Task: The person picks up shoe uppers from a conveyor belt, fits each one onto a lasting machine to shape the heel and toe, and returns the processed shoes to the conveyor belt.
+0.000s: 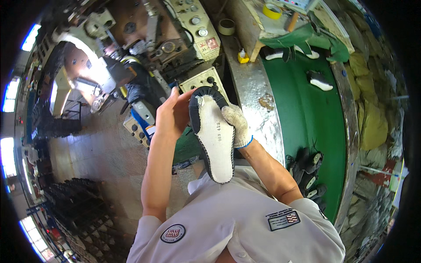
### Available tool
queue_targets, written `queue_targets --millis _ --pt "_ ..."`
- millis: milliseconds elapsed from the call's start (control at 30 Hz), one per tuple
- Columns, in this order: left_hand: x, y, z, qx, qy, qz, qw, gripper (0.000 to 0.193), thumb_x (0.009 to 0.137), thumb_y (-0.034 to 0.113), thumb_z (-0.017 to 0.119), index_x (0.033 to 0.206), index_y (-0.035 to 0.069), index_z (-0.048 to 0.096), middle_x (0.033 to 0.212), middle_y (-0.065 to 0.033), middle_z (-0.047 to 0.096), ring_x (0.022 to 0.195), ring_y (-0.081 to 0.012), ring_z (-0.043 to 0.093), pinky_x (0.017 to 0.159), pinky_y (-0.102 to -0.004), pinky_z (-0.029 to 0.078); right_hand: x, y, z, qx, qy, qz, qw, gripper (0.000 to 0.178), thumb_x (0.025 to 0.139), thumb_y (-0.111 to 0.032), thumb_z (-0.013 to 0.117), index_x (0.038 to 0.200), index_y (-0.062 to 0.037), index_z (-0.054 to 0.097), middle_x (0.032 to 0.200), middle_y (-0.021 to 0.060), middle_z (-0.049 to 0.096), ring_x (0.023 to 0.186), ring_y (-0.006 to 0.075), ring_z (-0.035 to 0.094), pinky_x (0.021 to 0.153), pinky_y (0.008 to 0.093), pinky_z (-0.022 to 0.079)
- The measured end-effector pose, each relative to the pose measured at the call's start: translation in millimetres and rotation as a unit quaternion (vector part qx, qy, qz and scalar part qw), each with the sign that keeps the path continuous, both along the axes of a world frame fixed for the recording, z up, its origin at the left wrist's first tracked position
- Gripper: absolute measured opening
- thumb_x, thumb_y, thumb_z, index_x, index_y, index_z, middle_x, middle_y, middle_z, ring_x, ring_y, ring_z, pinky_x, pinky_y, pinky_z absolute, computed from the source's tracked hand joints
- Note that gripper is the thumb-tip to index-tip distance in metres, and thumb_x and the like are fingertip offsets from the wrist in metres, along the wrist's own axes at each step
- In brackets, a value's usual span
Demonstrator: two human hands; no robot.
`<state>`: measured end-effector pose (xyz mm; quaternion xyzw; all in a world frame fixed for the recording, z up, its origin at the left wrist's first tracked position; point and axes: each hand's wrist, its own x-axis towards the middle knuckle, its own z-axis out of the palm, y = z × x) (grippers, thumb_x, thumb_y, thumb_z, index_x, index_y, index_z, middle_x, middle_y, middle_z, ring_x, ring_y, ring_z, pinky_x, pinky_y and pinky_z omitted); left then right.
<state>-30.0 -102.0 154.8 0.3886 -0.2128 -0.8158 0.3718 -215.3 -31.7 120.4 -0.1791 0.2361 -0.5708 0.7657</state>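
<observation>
A black shoe upper [214, 131] with a pale insole board facing up stands toe away from me in front of my chest. Stitches run around the edge of the board, and dark material is gathered over the toe. My right hand [237, 124], in a white knit glove with a blue cuff edge, grips its right side, the thumb side lying on the board. Bare, my left hand [172, 115] curves against the left side near the toe, its fingertips partly hidden behind the shoe.
Machines with knobbed panels [196, 19] stand ahead and left. A metal ledge [258, 94] borders a green conveyor belt [287, 114] at right, carrying several dark shoes [309, 168]. A yellow bottle [243, 56] and tape rolls [272, 11] sit ahead. Dark racks [81, 206] stand at lower left.
</observation>
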Motion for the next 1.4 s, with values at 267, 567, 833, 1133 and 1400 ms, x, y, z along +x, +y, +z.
queue_targets --millis 267,567,833,1133,1400 --pt "-71.5 -8.3 -9.5 -0.043 0.091 -0.182 0.978 0.070 0.090 0.042 0.068 0.142 -0.003 0.052 0.128 -0.0150 0.065 0.116 -0.0277 0.063 0.106 -0.0386 0.045 -57.7 13.4 -18.5 -0.035 -0.011 -0.018 0.999 0.083 0.080 -0.040 0.077 0.145 -0.0017 0.044 0.129 0.0134 0.063 0.109 0.0217 0.066 0.093 0.0374 0.056" --pt "-116.5 0.0 -9.2 -0.139 -0.013 -0.157 0.978 0.045 0.094 0.013 0.064 0.136 -0.003 0.059 0.115 -0.0078 0.069 0.100 -0.0151 0.066 0.092 -0.0281 0.052 -93.1 22.9 -27.7 -0.025 0.010 -0.065 0.998 0.081 0.079 -0.038 0.077 0.144 -0.0020 0.046 0.126 0.0130 0.065 0.107 0.0223 0.068 0.094 0.0362 0.056" --pt "-123.1 0.0 -27.4 -0.267 -0.124 -0.173 0.940 0.040 0.098 0.016 0.061 0.134 -0.001 0.061 0.109 -0.0049 0.069 0.095 -0.0083 0.061 0.089 -0.0236 0.048 -106.4 27.0 -37.5 -0.011 0.043 -0.068 0.997 0.078 0.084 -0.037 0.074 0.147 -0.0011 0.046 0.122 0.0093 0.067 0.099 0.0154 0.067 0.086 0.0290 0.054" --pt "-138.7 -8.1 -37.4 -0.282 -0.164 -0.183 0.927 0.035 0.097 0.012 0.061 0.129 0.000 0.065 0.080 0.0087 0.050 0.071 -0.0015 0.040 0.065 -0.0184 0.031 -119.5 24.3 -44.4 -0.004 0.032 -0.071 0.997 0.073 0.085 -0.034 0.073 0.145 0.0002 0.048 0.119 0.0101 0.068 0.098 0.0158 0.067 0.085 0.0297 0.055" --pt "-161.3 -12.7 -43.9 -0.301 -0.193 -0.192 0.914 0.034 0.097 0.011 0.061 0.128 -0.002 0.065 0.081 0.0068 0.054 0.071 -0.0011 0.043 0.065 -0.0179 0.034 -138.8 21.6 -53.5 0.003 0.035 -0.079 0.996 0.072 0.086 -0.033 0.073 0.144 0.0005 0.049 0.117 0.0090 0.068 0.096 0.0149 0.067 0.084 0.0287 0.055"
